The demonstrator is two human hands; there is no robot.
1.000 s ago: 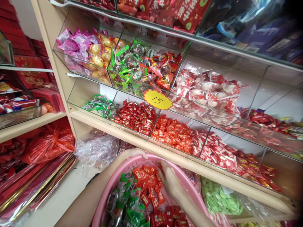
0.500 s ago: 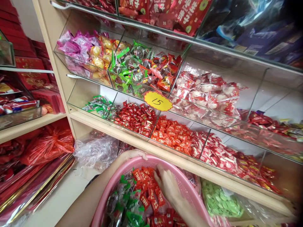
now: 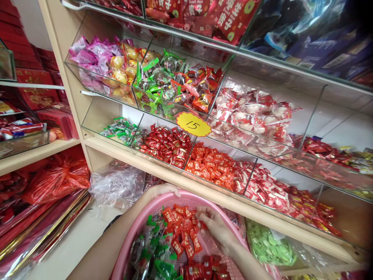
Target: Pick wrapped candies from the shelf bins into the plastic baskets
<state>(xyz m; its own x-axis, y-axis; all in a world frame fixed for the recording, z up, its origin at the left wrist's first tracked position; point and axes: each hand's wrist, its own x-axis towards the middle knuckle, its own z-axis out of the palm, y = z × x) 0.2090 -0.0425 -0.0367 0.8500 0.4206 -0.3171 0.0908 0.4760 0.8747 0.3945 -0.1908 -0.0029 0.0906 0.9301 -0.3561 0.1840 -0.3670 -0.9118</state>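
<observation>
My left hand [image 3: 166, 190] grips the far rim of a pink plastic basket [image 3: 134, 229]. Inside the basket, green-and-clear wrapped candies [image 3: 154, 247] lie on the left, orange-red candies [image 3: 184, 229] at the top middle, and darker red candies [image 3: 205, 268] near the bottom. My right hand [image 3: 212, 225] is inside the basket, just right of the orange-red candies, its fingers curled at a red candy piece. Part of what its fingers hold is hidden.
Wooden shelves [image 3: 163, 177] with clear candy bins rise beyond the basket. A yellow tag [image 3: 194, 124] reading 15 hangs on a bin edge. Clear plastic bags [image 3: 118, 186] and a red bag [image 3: 62, 175] lie at the left; a green candy bag [image 3: 269, 243] sits at the lower right.
My right hand has moved slightly right, away from the orange-red pile, and its fingers have curled in. More of the darker red candies shows. My left hand stays on the rim.
</observation>
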